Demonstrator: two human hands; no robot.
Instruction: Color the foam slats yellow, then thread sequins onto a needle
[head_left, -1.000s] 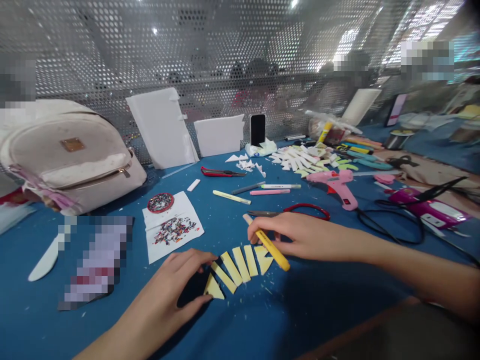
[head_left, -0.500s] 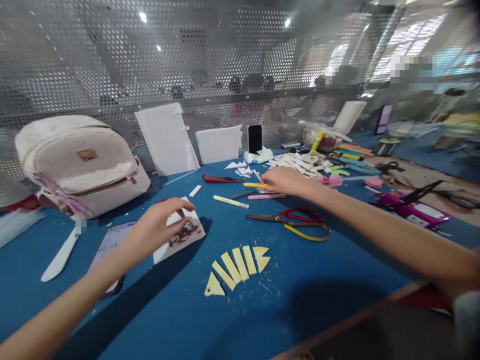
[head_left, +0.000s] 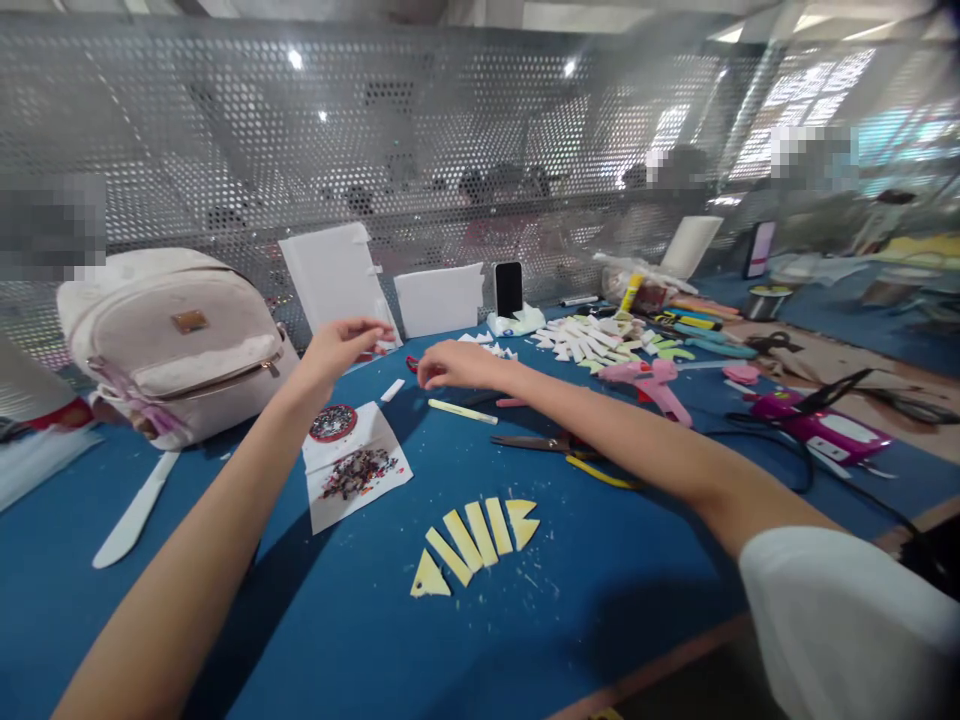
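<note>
My left hand is raised in front of the white boards, its fingers loosely bent and apart, with nothing plainly held. My right hand reaches over the far middle of the table, fingers curled downward; whatever may be in them is hidden. Right beside its fingertips shows the red handle of a tool. Nearer lie a pale yellow marker and scissors, partly under my right forearm. In front, yellow cut pieces form a fish skeleton. A paper sheet carries dark bits and a round red-rimmed piece.
A pale backpack and a white plastic knife are at left. White boards and a phone stand at the back. Cut foam pieces, a pink glue gun and a purple device with cables lie at right.
My right hand has moved left, from the orange marker to the red-handled tool. My left hand has moved up and away from the paper, uncovering the round piece.
</note>
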